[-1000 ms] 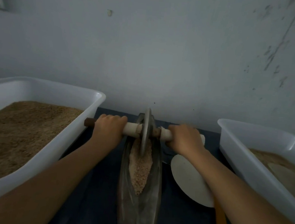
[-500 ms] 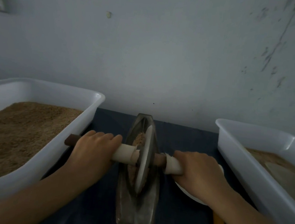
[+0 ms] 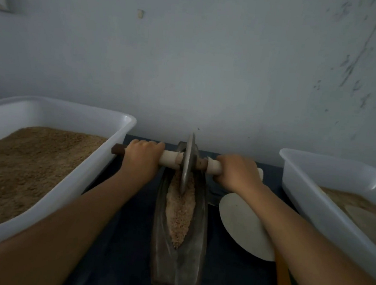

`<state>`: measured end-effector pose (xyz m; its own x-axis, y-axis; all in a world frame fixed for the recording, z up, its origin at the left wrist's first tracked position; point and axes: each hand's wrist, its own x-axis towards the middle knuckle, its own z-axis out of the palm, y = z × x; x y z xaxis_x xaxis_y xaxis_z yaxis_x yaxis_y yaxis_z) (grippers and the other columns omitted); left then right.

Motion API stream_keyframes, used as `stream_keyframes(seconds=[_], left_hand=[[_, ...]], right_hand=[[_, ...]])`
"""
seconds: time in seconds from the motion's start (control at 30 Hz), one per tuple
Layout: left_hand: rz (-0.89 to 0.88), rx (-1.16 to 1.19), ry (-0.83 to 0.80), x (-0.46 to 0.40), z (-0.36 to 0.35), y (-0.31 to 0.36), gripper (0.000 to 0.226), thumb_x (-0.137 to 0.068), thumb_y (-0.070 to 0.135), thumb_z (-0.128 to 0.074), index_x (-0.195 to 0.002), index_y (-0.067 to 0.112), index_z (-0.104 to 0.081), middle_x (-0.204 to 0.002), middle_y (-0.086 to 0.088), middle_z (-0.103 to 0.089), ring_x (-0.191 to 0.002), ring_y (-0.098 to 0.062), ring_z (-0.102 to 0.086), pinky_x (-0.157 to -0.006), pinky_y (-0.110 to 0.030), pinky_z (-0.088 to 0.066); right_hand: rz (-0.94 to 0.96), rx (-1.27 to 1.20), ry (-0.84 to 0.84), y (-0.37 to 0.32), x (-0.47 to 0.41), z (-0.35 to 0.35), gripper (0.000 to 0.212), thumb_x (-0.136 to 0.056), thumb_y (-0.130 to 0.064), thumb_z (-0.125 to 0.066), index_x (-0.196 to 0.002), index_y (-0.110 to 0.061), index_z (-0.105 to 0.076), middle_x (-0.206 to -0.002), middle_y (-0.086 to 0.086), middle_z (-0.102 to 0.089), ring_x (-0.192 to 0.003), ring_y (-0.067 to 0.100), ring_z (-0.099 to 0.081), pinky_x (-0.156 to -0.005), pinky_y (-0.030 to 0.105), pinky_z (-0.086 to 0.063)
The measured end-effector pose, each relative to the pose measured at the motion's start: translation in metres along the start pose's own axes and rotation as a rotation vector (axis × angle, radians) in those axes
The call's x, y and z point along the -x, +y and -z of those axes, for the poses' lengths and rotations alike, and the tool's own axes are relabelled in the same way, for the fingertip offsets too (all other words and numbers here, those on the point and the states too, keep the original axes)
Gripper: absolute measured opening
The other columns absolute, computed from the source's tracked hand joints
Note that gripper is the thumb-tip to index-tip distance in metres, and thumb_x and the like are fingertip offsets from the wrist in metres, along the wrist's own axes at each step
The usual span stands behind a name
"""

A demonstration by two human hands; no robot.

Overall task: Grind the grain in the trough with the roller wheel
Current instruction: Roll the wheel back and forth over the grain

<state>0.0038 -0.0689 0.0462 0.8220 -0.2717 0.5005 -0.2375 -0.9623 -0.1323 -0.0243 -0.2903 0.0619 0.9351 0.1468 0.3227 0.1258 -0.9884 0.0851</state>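
Observation:
A narrow boat-shaped metal trough [image 3: 197, 245] lies lengthwise on the dark table, with pale crushed grain [image 3: 179, 212] along its groove. The metal roller wheel [image 3: 188, 162] stands upright at the trough's far end, its rim in the grain. A wooden axle handle [image 3: 168, 160] runs through the wheel's hub. My left hand [image 3: 143, 159] grips the handle left of the wheel. My right hand [image 3: 236, 172] grips it right of the wheel. Both arms stretch forward.
A large white tub [image 3: 81, 178] heaped with brown grain stands on the left. A second white tub [image 3: 314, 192] with brown meal stands on the right. A white plate [image 3: 239, 224] and an orange-handled tool [image 3: 283, 284] lie right of the trough. A wall rises close behind.
Half a second ago the wheel was at mid trough, nearer me. Both hands have pushed it back to the far end, uncovering the grain in the groove.

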Motion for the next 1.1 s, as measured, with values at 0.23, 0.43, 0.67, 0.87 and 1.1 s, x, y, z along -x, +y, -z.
stream_keyframes(seconds=[0.23, 0.43, 0.67, 0.87, 1.1], left_hand=[[-0.087, 0.126, 0.161, 0.039, 0.010, 0.002, 0.025, -0.069, 0.020, -0.076, -0.084, 0.014, -0.057, -0.081, -0.005, -0.065, -0.075, -0.023, -0.062, -0.068, -0.030, -0.040], [-0.162, 0.151, 0.152, 0.077, 0.040, 0.003, 0.045, -0.038, 0.013, -0.091, -0.072, 0.012, -0.062, -0.061, -0.004, -0.061, -0.053, -0.023, -0.060, -0.051, -0.033, -0.047], [-0.202, 0.142, 0.073, 0.088, 0.053, -0.001, 0.049, -0.034, 0.025, -0.092, -0.073, 0.020, -0.063, -0.062, 0.004, -0.062, -0.054, -0.015, -0.062, -0.051, -0.031, -0.049], [-0.098, 0.121, 0.016, 0.063, 0.030, -0.002, 0.021, -0.084, 0.033, -0.060, -0.102, 0.025, -0.051, -0.101, 0.007, -0.061, -0.094, -0.013, -0.058, -0.083, -0.026, -0.039], [0.004, 0.053, 0.031, 0.014, 0.000, -0.001, 0.014, -0.086, 0.029, -0.056, -0.095, 0.020, -0.051, -0.097, 0.001, -0.063, -0.089, -0.018, -0.059, -0.078, -0.028, -0.039]], right_hand=[[0.019, -0.004, -0.024, -0.003, 0.026, 0.003, 0.017, -0.082, -0.037, -0.060, -0.093, -0.025, -0.054, -0.096, 0.000, -0.064, -0.087, 0.022, -0.059, -0.061, 0.030, -0.032], [0.071, -0.026, -0.047, -0.009, 0.073, 0.018, 0.016, -0.085, -0.044, -0.055, -0.087, -0.030, -0.048, -0.088, -0.010, -0.060, -0.076, 0.013, -0.053, -0.058, 0.028, -0.028], [0.089, -0.058, -0.068, -0.011, 0.097, 0.032, 0.018, -0.084, -0.045, -0.051, -0.079, -0.036, -0.037, -0.071, -0.012, -0.043, -0.067, 0.007, -0.041, -0.050, 0.023, -0.021], [0.056, -0.012, -0.051, -0.007, 0.064, 0.019, 0.012, -0.083, -0.040, -0.055, -0.085, -0.029, -0.051, -0.087, -0.006, -0.061, -0.080, 0.017, -0.057, -0.058, 0.029, -0.029], [0.007, -0.009, -0.022, 0.004, 0.007, 0.001, 0.016, -0.078, -0.032, -0.061, -0.075, -0.027, -0.046, -0.090, 0.001, -0.064, -0.081, 0.022, -0.059, -0.059, 0.029, -0.032]])
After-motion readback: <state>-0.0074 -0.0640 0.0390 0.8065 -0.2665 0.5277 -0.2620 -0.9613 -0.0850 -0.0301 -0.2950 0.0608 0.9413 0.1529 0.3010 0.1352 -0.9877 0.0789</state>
